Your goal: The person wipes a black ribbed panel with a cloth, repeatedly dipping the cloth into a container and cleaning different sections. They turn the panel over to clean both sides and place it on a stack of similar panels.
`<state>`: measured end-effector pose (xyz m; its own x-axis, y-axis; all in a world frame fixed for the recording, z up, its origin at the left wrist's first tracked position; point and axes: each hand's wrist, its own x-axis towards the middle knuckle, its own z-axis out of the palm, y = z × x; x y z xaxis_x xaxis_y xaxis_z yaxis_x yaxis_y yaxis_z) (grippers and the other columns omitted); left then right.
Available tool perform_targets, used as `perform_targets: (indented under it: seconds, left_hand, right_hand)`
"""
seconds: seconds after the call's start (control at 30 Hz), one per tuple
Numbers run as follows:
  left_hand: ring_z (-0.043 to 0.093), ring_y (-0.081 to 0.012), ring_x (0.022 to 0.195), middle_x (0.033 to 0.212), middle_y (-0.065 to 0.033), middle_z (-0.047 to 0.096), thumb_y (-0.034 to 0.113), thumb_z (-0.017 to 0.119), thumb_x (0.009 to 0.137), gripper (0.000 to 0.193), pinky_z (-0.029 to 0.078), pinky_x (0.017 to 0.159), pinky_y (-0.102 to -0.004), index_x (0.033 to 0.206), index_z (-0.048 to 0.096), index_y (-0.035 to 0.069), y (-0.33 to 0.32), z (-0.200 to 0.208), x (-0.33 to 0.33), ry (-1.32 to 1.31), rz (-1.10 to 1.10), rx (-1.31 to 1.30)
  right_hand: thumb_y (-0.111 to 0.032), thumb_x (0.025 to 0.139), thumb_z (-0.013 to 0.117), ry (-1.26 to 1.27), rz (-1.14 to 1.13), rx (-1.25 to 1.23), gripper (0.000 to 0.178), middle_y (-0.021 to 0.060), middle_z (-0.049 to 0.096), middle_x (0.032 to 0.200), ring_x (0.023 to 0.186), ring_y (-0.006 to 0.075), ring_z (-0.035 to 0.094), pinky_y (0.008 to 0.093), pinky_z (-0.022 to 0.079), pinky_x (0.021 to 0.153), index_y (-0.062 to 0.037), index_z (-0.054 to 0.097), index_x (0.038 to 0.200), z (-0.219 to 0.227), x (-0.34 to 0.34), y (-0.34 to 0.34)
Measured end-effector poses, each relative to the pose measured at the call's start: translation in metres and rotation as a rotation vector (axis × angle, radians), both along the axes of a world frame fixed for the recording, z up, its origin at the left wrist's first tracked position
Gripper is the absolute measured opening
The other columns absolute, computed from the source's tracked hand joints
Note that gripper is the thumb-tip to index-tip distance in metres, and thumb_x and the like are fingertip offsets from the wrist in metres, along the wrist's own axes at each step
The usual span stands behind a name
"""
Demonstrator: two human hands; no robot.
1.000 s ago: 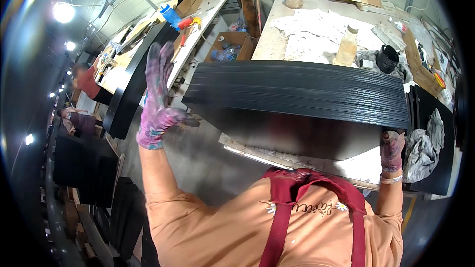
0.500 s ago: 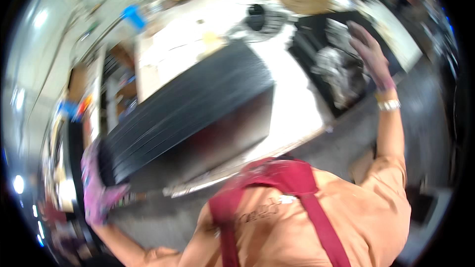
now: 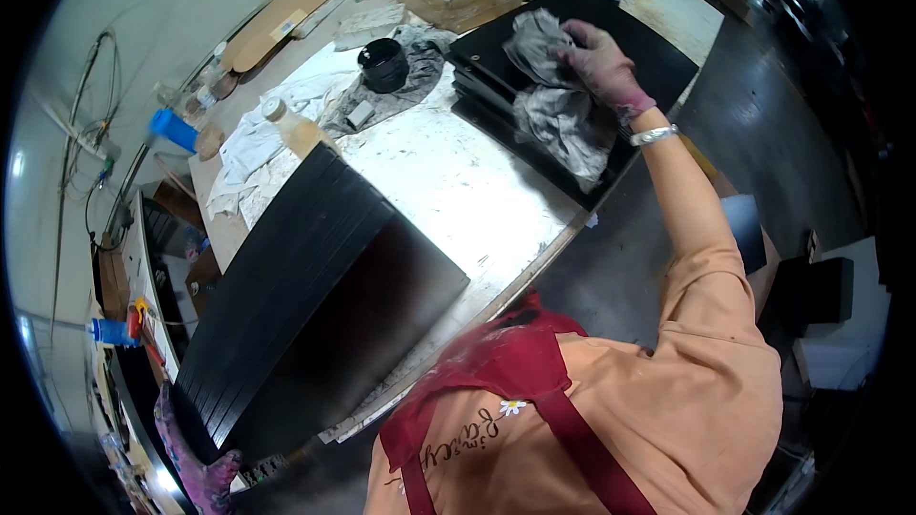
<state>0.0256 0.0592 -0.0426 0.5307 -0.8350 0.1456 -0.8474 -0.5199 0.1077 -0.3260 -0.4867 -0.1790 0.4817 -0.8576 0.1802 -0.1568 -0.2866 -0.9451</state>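
Head view: pale worktop (image 3: 477, 191), smeared and scuffed dark, runs diagonally from near left to far right. Black panel stack (image 3: 286, 277) sits at its left, one end reaching past the edge. Left hand (image 3: 196, 463), in a mottled pink-purple glove, is at that end; grip spread, thumb apart from fingers; contact cannot be told. Right hand (image 3: 603, 67), also gloved: grip pinching the upper part of a crumpled grey cloth (image 3: 568, 129) over black panels (image 3: 649, 48) at right. Far side: white cloth (image 3: 258, 138), cloudy bottle (image 3: 298, 131), black cup (image 3: 384, 65), wooden box (image 3: 458, 8). Room: pale wall (image 3: 172, 0) at far left, grey floor (image 3: 763, 114) at right.
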Motion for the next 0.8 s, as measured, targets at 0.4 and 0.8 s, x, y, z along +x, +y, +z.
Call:
perform_targets:
  seconds: [0.4, 0.8]
  left_hand:
    - [0.027, -0.0281, 0.133, 0.142, -0.0172, 0.032, 0.045, 0.070, 0.058, 0.100, 0.016, 0.111, -0.0388, 0.138, 0.031, -0.001, 0.016, -0.005, -0.006, 0.227, 0.019, -0.131]
    - [0.022, -0.0277, 0.136, 0.145, -0.0172, 0.026, 0.007, 0.049, 0.053, 0.091, 0.013, 0.112, -0.0372, 0.140, 0.022, -0.003, 0.028, -0.015, -0.008, 0.360, -0.005, -0.171]
  right_hand:
    - [-0.016, 0.081, 0.059, 0.827, 0.512, -0.456, 0.036, 0.0144, 0.061, 0.105, 0.096, 0.0242, 0.060, 0.0324, 0.045, 0.084, -0.0095, 0.056, 0.116, -0.059, 0.152, 0.057]
    - [-0.029, 0.079, 0.064, 0.493, 0.330, -0.379, 0.026, 0.0133, 0.065, 0.085, 0.087, 0.0267, 0.062, 0.0368, 0.046, 0.081, -0.0075, 0.066, 0.093, -0.117, 0.187, 0.063]
